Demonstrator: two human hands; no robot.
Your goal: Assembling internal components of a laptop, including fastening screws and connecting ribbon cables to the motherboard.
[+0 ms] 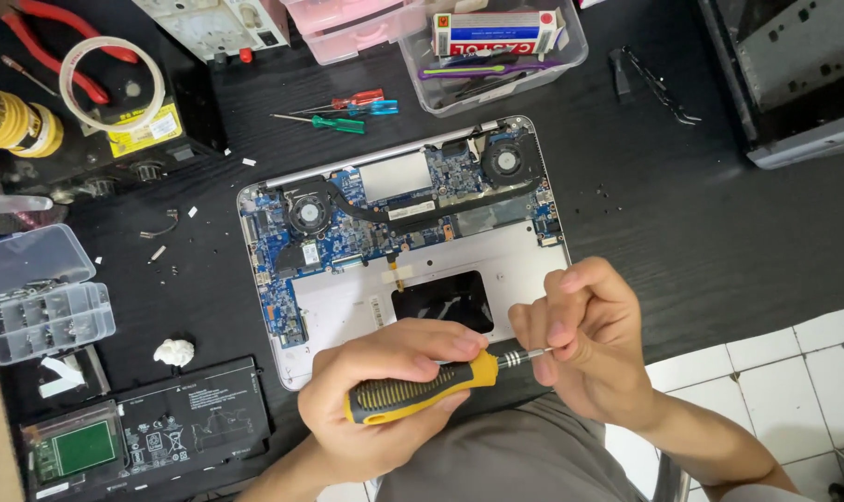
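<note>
Scene: seen from above, a person works at a black bench [719, 223] over an opened laptop base [403, 242], its blue circuit board, two fans and copper heat pipe exposed.
Left hand: the left hand [375, 409] is closed firmly around the black and yellow handle of a screwdriver [422, 383], held level just in front of the laptop's near edge.
Right hand: the right hand [594, 344] is curled, with fingertips pinched on the metal shaft and tip end of the screwdriver; whether a bit is seated there is too small to tell.
Where the tool is: above the person's lap, between both hands, not touching the laptop.
Doing it well: by my judgement, the handle should stay steady while the fingertips push or turn the tip squarely in line with the shaft, so nothing small drops.
Nearby: a flat black battery pack [185, 414] lies at lower left, a clear parts box [40, 297] to the left, and small red, blue and green screwdrivers [343, 110] behind the laptop.
</note>
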